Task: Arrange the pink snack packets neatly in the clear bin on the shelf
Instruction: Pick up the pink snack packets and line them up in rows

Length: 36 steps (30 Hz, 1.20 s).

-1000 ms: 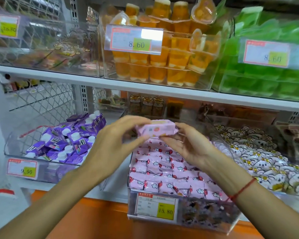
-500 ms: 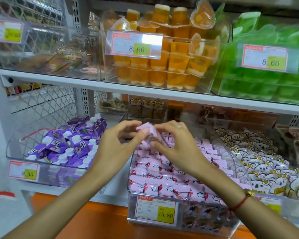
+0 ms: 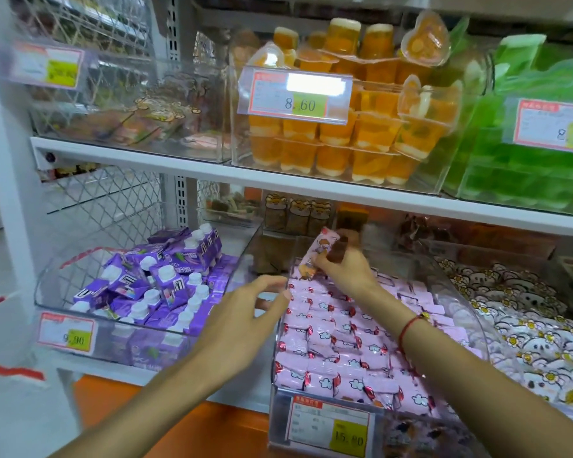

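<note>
Shelf-stocking in full flow, one pink packet up and on its way into the clear bin!

Shelf (image 3: 278, 183) first, then the clear bin (image 3: 470, 302) on it, packed with pink snack packets (image 3: 338, 345) in rough rows. Right hand (image 3: 348, 269), over the bin's back end, pinches one raised packet (image 3: 315, 256), tilted on end above the rows. Left hand (image 3: 245, 322) hovers at the bin's left wall, fingers spread, holding nothing. My read: placing step; next it wants that packet laid flat into a gap at the back row. Motion blur smears the right fingertips, and the bin's front price label (image 3: 331, 424) hides the packets behind it.
</note>
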Available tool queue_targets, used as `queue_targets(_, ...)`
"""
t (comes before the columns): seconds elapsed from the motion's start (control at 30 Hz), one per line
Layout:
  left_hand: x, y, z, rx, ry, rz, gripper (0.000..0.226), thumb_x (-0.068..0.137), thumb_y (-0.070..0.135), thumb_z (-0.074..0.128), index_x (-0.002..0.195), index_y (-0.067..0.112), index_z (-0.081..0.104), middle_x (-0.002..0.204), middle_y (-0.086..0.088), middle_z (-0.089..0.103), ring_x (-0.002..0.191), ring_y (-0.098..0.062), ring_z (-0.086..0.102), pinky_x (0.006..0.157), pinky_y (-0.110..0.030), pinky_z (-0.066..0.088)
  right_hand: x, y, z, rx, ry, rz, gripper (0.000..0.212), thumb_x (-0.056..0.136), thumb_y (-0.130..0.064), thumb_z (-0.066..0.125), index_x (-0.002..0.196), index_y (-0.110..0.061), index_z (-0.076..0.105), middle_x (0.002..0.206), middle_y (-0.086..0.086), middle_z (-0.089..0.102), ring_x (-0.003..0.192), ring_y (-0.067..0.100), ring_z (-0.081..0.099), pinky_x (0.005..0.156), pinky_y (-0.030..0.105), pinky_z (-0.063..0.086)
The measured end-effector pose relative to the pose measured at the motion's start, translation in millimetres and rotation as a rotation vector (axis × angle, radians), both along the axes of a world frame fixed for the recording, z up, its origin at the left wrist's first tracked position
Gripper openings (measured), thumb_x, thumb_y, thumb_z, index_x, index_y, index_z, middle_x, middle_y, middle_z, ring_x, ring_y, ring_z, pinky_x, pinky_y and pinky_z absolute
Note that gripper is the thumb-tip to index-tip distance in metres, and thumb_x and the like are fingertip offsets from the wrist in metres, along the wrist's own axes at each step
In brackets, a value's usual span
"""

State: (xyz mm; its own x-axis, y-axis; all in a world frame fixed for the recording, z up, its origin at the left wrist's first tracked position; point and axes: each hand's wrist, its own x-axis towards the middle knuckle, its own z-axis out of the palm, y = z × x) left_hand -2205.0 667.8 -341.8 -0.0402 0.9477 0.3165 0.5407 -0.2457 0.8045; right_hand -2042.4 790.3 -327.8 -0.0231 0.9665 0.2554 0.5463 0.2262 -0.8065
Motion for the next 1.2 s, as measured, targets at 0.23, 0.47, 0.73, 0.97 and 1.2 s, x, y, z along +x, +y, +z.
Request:
queue_targets(0.23,-0.2,3.4,-1.2,-0.011,0.006,0.007,0.024,0.093,0.033,0.054,0.115,0.032,0.062,0.109,0.022,0.065,0.097,0.001,0.060,0.092,-0.032,0.047,-5.6,6.9,-12.4,0.263,-0.528,0.131,0.029,0.080,-0.029,0.072,0.102,-0.020,0.055,0.091,0.003,0.065,0.080,0.021,0.062,0.073,0.040,0.054)
queue_targets(0.47,0.4,2.9,-0.1,-0.004,-0.001,-0.001,0.023,0.093,0.031,0.054,0.115,0.032,0.062,0.111,0.021,0.064,0.095,0.001,0.061,0.091,-0.032,0.048,4.9,8.7,-3.9,0.006,-0.649,0.324,0.032,0.096,-0.021,0.044,0.078,-0.007,0.066,0.101,0.018,0.068,0.071,0.018,0.055,0.072,0.034,0.047)
queue_targets(0.73,-3.2,10.9,5.3,0.162,0.202,0.056,0.034,0.088,0.028,0.060,0.122,0.029,0.056,0.119,0.016,0.055,0.110,-0.005,0.049,0.090,-0.022,0.037,38.4,-23.2,7.5,0.183,-0.455,0.115,0.030,0.096,-0.019,0.048,0.125,-0.017,0.057,0.129,0.002,0.059,0.118,0.017,0.053,0.099,0.031,0.042)
queue_targets(0.97,24.8,84.6,46.9,0.180,0.651,-0.113,0.031,0.090,0.025,0.060,0.121,0.029,0.061,0.118,0.008,0.065,0.108,-0.010,0.057,0.088,-0.028,0.046,56.4,-33.4,-18.9,0.037,-0.757,0.315,0.043,0.101,-0.040,0.028,0.144,-0.035,0.034,0.152,-0.004,0.032,0.136,0.018,0.032,0.109,0.034,0.028)
queue_targets(1.2,46.5,124.3,45.2,-0.060,1.052,-0.261,0.030,0.090,0.035,0.060,0.119,0.028,0.062,0.118,0.006,0.063,0.102,-0.013,0.058,0.072,-0.023,0.037,57.0,-31.6,-23.1,0.013,-0.764,0.315,0.052,0.094,-0.062,0.024,0.141,-0.042,0.035,0.149,-0.005,0.035,0.131,0.022,0.038,0.104,0.038,0.031)
